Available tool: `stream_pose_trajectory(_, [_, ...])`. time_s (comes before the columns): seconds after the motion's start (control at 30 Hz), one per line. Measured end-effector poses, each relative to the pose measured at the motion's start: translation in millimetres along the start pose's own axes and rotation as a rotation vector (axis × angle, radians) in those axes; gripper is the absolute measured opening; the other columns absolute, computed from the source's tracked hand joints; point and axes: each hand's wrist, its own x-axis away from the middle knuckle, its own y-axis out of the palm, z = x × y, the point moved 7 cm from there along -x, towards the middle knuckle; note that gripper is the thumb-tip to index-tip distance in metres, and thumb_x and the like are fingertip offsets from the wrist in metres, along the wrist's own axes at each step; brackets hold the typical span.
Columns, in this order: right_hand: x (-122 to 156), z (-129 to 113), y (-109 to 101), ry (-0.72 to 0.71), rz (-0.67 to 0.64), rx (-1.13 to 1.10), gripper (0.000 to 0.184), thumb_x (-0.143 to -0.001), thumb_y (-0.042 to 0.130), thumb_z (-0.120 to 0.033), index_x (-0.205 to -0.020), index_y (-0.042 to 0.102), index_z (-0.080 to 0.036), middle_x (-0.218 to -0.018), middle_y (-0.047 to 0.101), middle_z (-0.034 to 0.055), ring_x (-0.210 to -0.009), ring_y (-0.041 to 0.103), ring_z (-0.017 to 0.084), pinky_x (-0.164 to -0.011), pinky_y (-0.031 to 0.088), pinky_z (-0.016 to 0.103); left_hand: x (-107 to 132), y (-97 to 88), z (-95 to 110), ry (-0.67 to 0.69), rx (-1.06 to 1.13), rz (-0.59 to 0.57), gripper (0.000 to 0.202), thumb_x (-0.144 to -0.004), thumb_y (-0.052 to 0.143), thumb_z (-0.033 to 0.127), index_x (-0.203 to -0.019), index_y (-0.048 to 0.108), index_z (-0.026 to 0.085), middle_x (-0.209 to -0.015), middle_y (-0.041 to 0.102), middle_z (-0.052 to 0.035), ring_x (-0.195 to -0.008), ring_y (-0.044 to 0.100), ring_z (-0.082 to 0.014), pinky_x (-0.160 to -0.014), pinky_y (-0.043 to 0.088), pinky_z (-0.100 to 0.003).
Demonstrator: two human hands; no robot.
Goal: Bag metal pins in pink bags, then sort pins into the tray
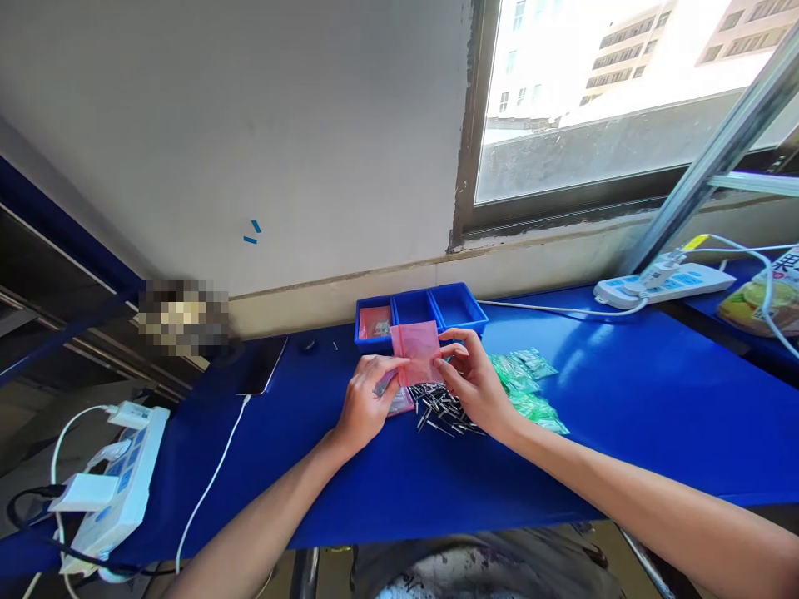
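Both my hands hold a small pink plastic bag [416,349] upright over the blue table [624,416]. My left hand [365,399] pinches its left edge, fingers closed. My right hand [471,378] pinches its right edge near the bottom. Just below the bag lies a heap of several small dark metal pins [440,408]. Another pink bag [399,402] lies flat under my left hand's fingers.
A blue three-compartment tray [465,310] stands behind the bag, its left cell holding pink bags. Green packets [528,383] lie right of my right hand. A dark phone [262,366] is at the left. Power strips sit at far left [118,491] and back right [667,284].
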Motion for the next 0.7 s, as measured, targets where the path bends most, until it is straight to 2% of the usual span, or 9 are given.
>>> stream_pose_trajectory(0.2, [0.0,-4.8,0.9,-0.015,-0.009,0.009,0.033,-0.100,0.066,-0.044,-0.126,0.051,-0.030,-0.098,0.066,0.0001,-0.064,0.049,0.012,-0.055,0.040,0.025,0.2,-2.3,0.9,0.024,-0.006,0.024,0.022,-0.103,0.062,0.020,-0.122,0.071,0.028,-0.116,0.076,-0.0032,-0.112,0.065,-0.0226,-0.100,0.052,-0.038])
stream_pose_trajectory(0.3, [-0.3,-4.9,0.0,-0.012,0.016,-0.005,0.034,-0.098,0.067,-0.045,-0.123,0.051,-0.030,-0.095,0.064,-0.0003,-0.062,0.048,0.012,-0.053,0.039,0.025,0.0,-2.3,2.6,0.038,0.003,0.008,0.026,-0.104,0.062,0.022,-0.128,0.069,0.029,-0.121,0.075,-0.0037,-0.115,0.065,-0.0224,-0.102,0.052,-0.038])
stream_pose_trajectory(0.4, [0.7,-4.9,-0.9,-0.009,0.028,0.022,0.026,-0.099,0.065,-0.045,-0.116,0.056,-0.028,-0.097,0.063,0.0007,-0.061,0.047,0.012,-0.052,0.038,0.026,0.2,-2.0,4.0,0.051,0.012,-0.001,0.031,-0.104,0.062,0.026,-0.135,0.066,0.029,-0.126,0.074,-0.0046,-0.118,0.064,-0.0231,-0.104,0.051,-0.039])
stream_pose_trajectory(0.53, [3.4,-4.7,0.4,-0.002,-0.010,0.098,0.020,-0.103,0.055,-0.040,-0.112,0.066,-0.025,-0.099,0.065,0.0029,-0.063,0.048,0.013,-0.055,0.040,0.027,0.8,-1.6,2.2,0.050,0.012,0.007,0.034,-0.106,0.059,0.026,-0.139,0.064,0.031,-0.130,0.072,-0.0053,-0.122,0.063,-0.0237,-0.106,0.051,-0.040])
stream_pose_trajectory(0.7, [4.5,-5.6,2.9,-0.004,-0.043,0.122,0.021,-0.100,0.051,-0.032,-0.109,0.069,-0.023,-0.100,0.069,0.0048,-0.066,0.051,0.014,-0.057,0.040,0.027,1.2,-1.2,-1.2,0.031,0.013,0.008,0.034,-0.106,0.058,0.031,-0.140,0.063,0.030,-0.133,0.069,-0.0079,-0.123,0.063,-0.0258,-0.106,0.051,-0.043])
